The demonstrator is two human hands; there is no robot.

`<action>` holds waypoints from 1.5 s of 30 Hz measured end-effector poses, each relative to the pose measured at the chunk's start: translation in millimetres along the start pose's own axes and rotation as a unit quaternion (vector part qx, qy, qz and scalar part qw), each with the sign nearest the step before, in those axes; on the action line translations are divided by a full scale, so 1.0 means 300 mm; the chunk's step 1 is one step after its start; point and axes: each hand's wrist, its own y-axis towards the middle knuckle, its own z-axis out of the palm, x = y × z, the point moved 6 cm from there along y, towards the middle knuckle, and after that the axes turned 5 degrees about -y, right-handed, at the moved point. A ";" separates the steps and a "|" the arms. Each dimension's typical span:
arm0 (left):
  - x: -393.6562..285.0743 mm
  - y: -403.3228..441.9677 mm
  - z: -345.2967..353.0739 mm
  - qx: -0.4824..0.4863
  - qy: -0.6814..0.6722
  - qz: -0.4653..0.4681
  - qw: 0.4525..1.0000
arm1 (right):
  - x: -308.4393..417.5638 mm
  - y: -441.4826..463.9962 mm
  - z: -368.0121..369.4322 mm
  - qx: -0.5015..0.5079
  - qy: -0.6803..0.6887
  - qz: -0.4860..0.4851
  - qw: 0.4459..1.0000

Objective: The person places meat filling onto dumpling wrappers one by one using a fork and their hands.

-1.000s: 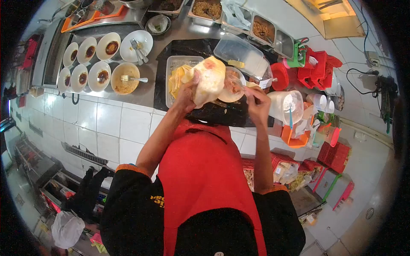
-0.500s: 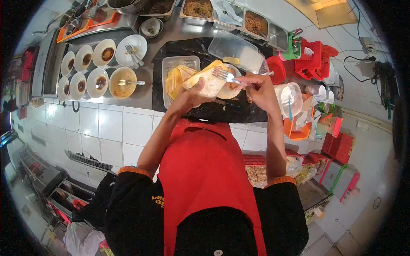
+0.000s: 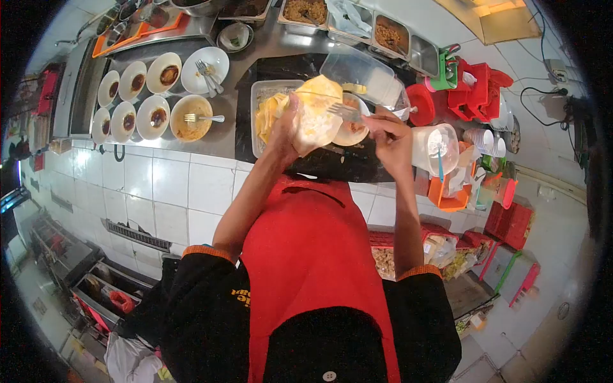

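My left hand [image 3: 286, 133] grips a stack of pale yellow dough wrappers [image 3: 318, 121], whose broad face has white patches like flour. In my right hand [image 3: 391, 135] is a metal fork [image 3: 346, 112], its tines at the right edge of the wrappers. Behind the fork, partly covered, stands a bowl [image 3: 361, 136] with a pinkish filling. A clear plastic tub [image 3: 257, 89] beside my left hand holds folded yellow wrapper pieces [image 3: 271, 115]. A small yellow piece [image 3: 354, 89] lies near the bowl.
On the left of the counter are several white bowls with dark sauce [image 3: 152, 117], a used bowl with a fork [image 3: 191, 133] and a plate of cutlery [image 3: 219, 59]. Metal food trays [image 3: 391, 35] line the back. A white-powder tub [image 3: 424, 142] and red baskets [image 3: 469, 92] stand right.
The wrappers have turned so their broad face shows more, and sit more upright in my left hand. The fork stays close to their right edge. The whole view has shifted slightly.
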 end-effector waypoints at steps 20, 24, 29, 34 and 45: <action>0.140 0.058 -0.195 0.075 -0.043 -0.034 0.996 | 0.176 -0.094 0.275 0.197 0.112 0.124 0.966; 0.065 0.051 -0.282 0.124 -0.070 0.025 0.989 | 0.005 -0.084 0.079 0.051 0.077 0.161 0.983; -0.006 0.031 -0.348 0.051 -0.095 0.071 0.992 | -0.471 -0.101 -0.035 0.047 -0.316 0.245 0.916; -0.016 0.016 -0.340 0.139 -0.177 0.050 0.973 | -0.557 -0.133 -0.008 0.059 -0.461 0.225 0.857; -0.014 0.004 -0.307 0.070 -0.123 0.038 0.989 | -0.492 -0.074 0.006 0.131 -0.478 0.176 0.850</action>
